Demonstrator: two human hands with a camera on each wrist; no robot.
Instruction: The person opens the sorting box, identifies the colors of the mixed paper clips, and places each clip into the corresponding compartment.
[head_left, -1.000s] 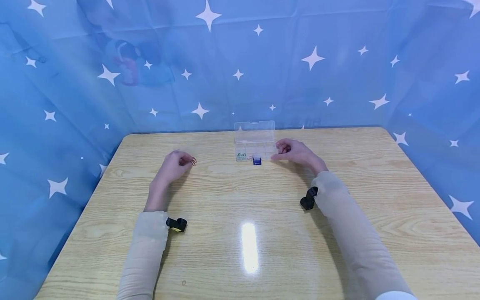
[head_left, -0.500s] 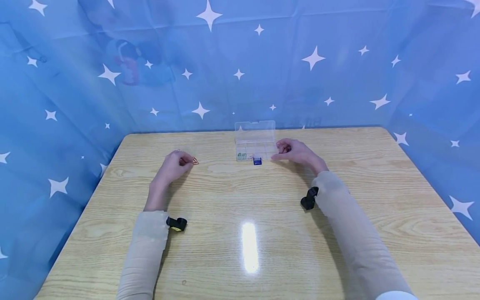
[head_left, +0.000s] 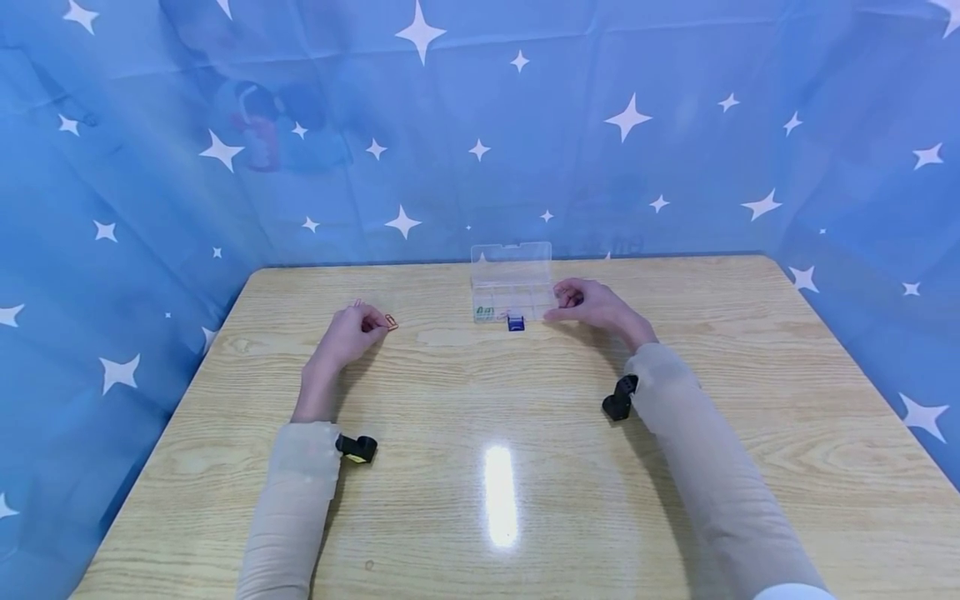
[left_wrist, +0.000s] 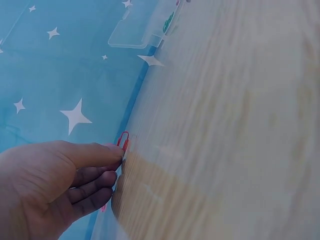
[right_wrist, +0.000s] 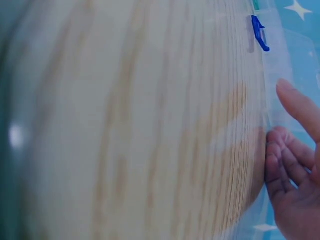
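Note:
My left hand (head_left: 348, 332) pinches a red paper clip (head_left: 392, 322) between thumb and fingertips, low over the table. In the left wrist view the clip (left_wrist: 123, 140) sticks out past the thumb tip. My right hand (head_left: 592, 304) is at the right side of a clear plastic box (head_left: 512, 297), thumb by its front corner. The right wrist view shows its thumb apart from the loosely bent fingers; contact with the box is hard to tell. The box's lid stands up at the back. Its blue latch (head_left: 516, 323) hangs at the front. Green clips (head_left: 485, 313) lie in its front left compartment.
The wooden table (head_left: 435, 433) ends at a blue star-printed curtain (head_left: 450, 125) close behind the box. A small pinkish-red item (head_left: 357, 302) lies just behind my left hand, mostly hidden. Wrist cameras sit on both sleeves.
The red paper clip in my left fingers has tilted and turned from hanging steeply to lying flatter toward the right. My right hand and the box have stayed in place.

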